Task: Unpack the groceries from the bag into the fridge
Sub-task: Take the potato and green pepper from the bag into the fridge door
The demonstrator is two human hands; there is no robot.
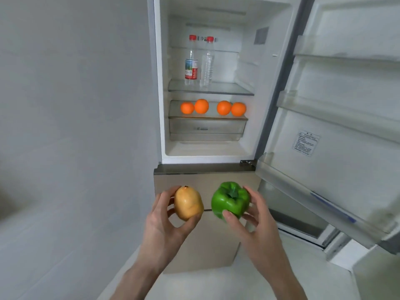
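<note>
Left hand (161,221) fingers grip a yellow-tan pear (188,202); right hand (255,221) fingers grip a glossy green pepper (230,200) before the open fridge (268,61).

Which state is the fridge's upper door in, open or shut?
Open. The upper door is swung out to the right, exposing the shelves: two bottles on one, four oranges below. The lower door is shut.

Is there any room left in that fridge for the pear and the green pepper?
Yes. The glass shelf is bare to the right of the two bottles. The floor under the drawer looks bare too. The shelf with four oranges is crowded. The door racks appear empty.
</note>
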